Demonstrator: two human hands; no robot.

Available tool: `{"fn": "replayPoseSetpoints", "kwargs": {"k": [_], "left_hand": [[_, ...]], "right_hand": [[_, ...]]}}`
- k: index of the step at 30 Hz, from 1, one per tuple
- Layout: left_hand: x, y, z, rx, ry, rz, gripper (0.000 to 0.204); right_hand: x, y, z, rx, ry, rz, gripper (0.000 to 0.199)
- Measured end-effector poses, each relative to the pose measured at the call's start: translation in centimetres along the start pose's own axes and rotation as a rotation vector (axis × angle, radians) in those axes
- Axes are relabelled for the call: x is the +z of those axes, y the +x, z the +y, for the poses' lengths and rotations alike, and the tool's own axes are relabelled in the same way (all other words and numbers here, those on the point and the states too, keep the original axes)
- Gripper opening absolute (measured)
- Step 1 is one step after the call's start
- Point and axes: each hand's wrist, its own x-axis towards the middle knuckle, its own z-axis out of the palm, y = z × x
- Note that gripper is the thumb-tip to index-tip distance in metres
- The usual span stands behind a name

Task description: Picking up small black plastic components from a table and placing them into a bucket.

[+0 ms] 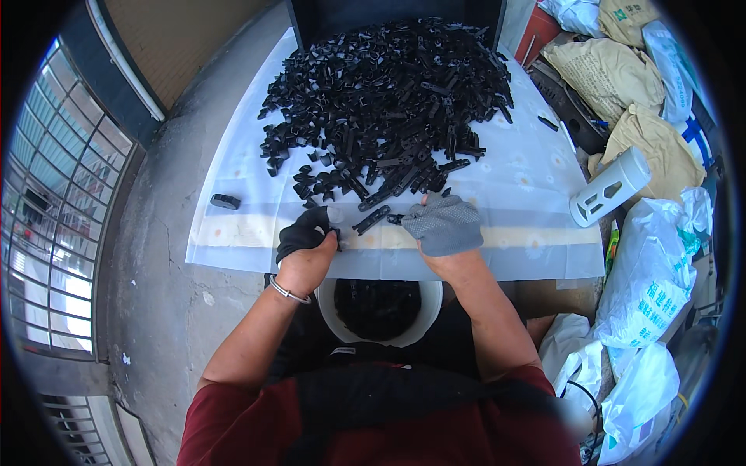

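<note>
Black plastic parts (388, 93) lie in a large heap over the far and middle table. My left hand (305, 237), in a black fingerless glove, is closed near the table's front edge; what its fingertips hold is too small to make out. Opposite it, my right hand (443, 225) wears a grey dotted glove. Its fingers are curled round a small black plastic part (395, 219), whose end sticks out to the left. Between the hands rests a loose elongated black part (371, 220). Another black piece (225, 202) sits apart at the left.
Below the table's front edge stands a white bucket (437, 303) with black parts inside. A dark open box (299, 19) backs the heap. A white cylinder with cut-outs (610, 186) stands at the table's right edge. Stuffed sacks (641, 268) crowd the right side.
</note>
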Motion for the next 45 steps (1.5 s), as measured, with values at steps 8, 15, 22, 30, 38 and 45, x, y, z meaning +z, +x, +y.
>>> {"fn": "replayPoseSetpoints", "kwargs": {"k": [8,15,22,30,38,45], "left_hand": [[0.9,-1.9,1.8,-0.292,-0.895,-0.063,0.021],[2.9,-3.1,1.7,-0.481,-1.165,-0.06,0.019],[3.9,-3.9,2.7,-0.62,-1.27,-0.024,0.017],[4.5,-3.2,2.9,-0.483,-1.252,-0.031,0.015],[3.3,-4.3,4.1,-0.291,-0.872,-0.206,0.015],[2.5,-5.6,2.2,-0.365,-0.691,-0.506,0.035]], "right_hand": [[-0.3,0.6,-0.4,-0.28,-0.049,0.154,0.002],[-0.7,-2.1,-5.1,-0.164,0.562,0.034,0.017],[0.6,-2.3,-5.0,-0.141,0.189,0.027,0.021],[0.5,-1.9,-3.7,-0.208,0.316,0.109,0.018],[0.1,-2.9,-3.2,-0.198,0.299,0.144,0.014],[-0.5,-4.2,-3.4,0.007,0.8,-0.244,0.028]]}}
